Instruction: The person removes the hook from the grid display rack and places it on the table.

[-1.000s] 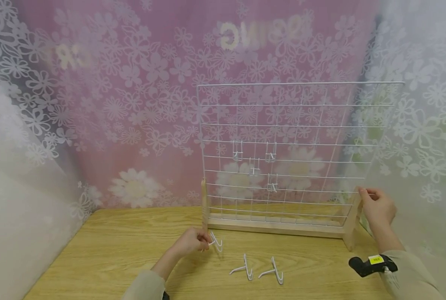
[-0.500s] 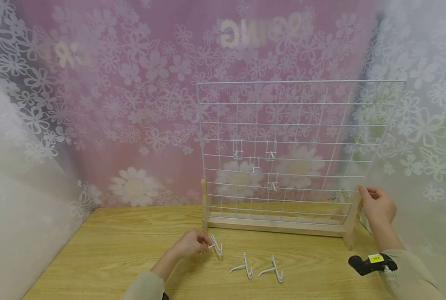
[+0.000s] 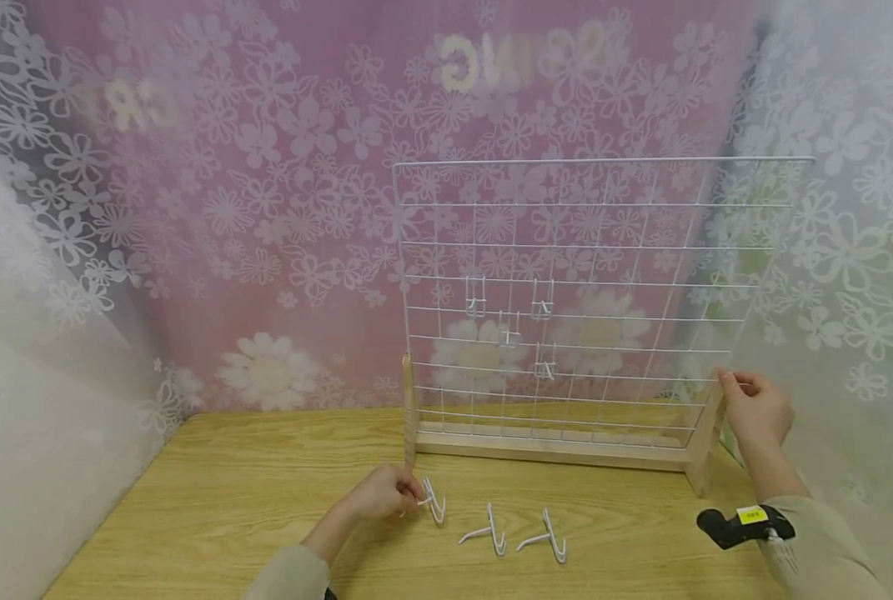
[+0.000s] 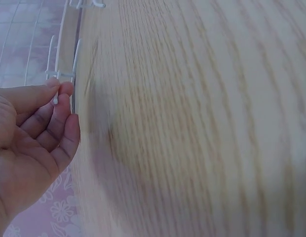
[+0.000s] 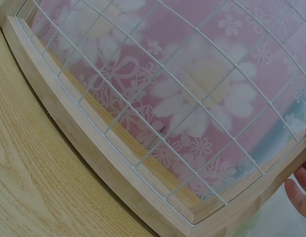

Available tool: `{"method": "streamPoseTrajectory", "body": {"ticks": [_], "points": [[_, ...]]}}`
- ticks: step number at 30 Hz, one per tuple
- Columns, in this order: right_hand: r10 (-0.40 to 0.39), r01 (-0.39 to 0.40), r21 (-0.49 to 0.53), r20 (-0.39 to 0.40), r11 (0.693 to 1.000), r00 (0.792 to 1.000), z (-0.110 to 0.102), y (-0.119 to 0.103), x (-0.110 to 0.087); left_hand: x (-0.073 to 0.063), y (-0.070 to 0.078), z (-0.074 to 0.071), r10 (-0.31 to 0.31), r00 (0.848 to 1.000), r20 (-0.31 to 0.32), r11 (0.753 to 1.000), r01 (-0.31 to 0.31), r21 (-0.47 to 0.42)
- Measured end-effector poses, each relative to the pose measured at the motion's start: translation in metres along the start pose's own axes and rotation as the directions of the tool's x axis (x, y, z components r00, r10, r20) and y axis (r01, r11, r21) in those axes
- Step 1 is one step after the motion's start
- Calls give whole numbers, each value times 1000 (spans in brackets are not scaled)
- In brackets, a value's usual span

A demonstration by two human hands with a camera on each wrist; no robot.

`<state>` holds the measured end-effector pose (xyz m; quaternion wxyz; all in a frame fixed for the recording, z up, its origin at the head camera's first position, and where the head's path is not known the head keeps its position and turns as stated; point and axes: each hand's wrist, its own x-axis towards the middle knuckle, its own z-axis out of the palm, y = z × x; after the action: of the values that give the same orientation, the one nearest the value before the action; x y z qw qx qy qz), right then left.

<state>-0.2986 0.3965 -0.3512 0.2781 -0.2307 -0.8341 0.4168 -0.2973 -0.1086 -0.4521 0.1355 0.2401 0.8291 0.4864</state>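
My left hand (image 3: 381, 493) pinches the prong of a white wire hook (image 3: 434, 502) between thumb and fingers, low over the table in front of the stand's left foot. In the left wrist view the hook's two wire arms (image 4: 49, 54) point away from the fingertips. My right hand (image 3: 761, 412) grips the top of the right wooden post (image 3: 707, 425) of the stand; in the right wrist view only some fingers (image 5: 295, 195) show at the edge. The stand bears an upright white wire grid (image 3: 604, 160). Several white hooks hang on it, one of them a single hook (image 3: 546, 370) lowest down.
Two more white hooks, a left one (image 3: 498, 537) and a right one (image 3: 558, 546), lie on the wood-grain table (image 3: 266, 450) in front of the stand's wooden base bar (image 3: 551, 453). A pink flowered curtain (image 3: 303, 208) hangs behind, with pale flowered curtains at both sides.
My left hand has drawn slightly toward the front with the hook still pinched. The right hand stays on the post, and the loose hooks lie as before.
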Motion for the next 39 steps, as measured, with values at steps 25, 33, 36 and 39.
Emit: {"method": "streamPoseTrajectory", "body": {"ticks": [25,33,36,39], "points": [[5,-5,7,9,1000,1000,-1,2,2,-1,-1,9,4,997,80,1000,-5,11],[-10,10,0,-13,1000,1000,-1,-1,-1,-2,-2,11,-12,997,82,999,8,47],[-17,17,-4,-21,1000,1000,-1,-1,-1,-2,-1,11,-24,996,82,998,19,67],[-23,23,-4,-18,1000,1000,0,-1,-1,-2,0,11,-32,996,80,996,25,88]]}}
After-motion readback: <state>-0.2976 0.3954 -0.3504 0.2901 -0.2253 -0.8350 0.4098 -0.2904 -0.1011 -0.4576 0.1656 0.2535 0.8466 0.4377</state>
